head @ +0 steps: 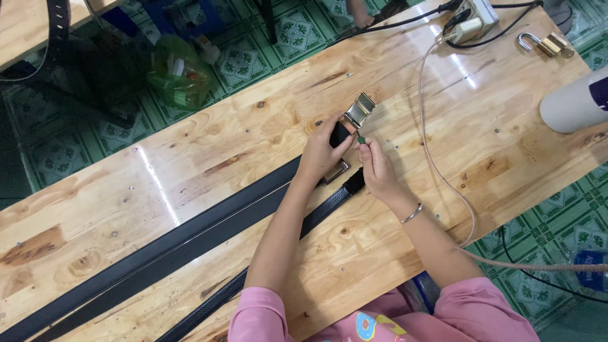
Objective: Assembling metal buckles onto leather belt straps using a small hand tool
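The wooden table (190, 183) fills most of the view and stands on a green patterned floor (76, 139). On it lie long black belts (190, 234), side by side, running from the lower left edge up to the middle, where the person works.

The work looks to be in the middle stage. One belt end already sits inside the gold buckle (358, 111), whose flap stands open and tilted upward. The left hand (323, 152) has its fingers closed around the belt end just below the buckle and holds it on the table. The right hand (375, 166) pinches a small green tool (361, 138) between thumb and fingers, its tip near the base of the buckle. So, as a judgement, the fixing of the buckle is in hand but not finished, because the flap is not closed. A second belt end (352, 182) with a metal piece lies under the hands and seems not yet done.

A thin pink cable (430, 152) curves just beside the right hand and could catch the wrist. Further away are a white roll (570, 104), a power strip (472, 19), and a brass padlock (546, 43), all well apart from the hands.
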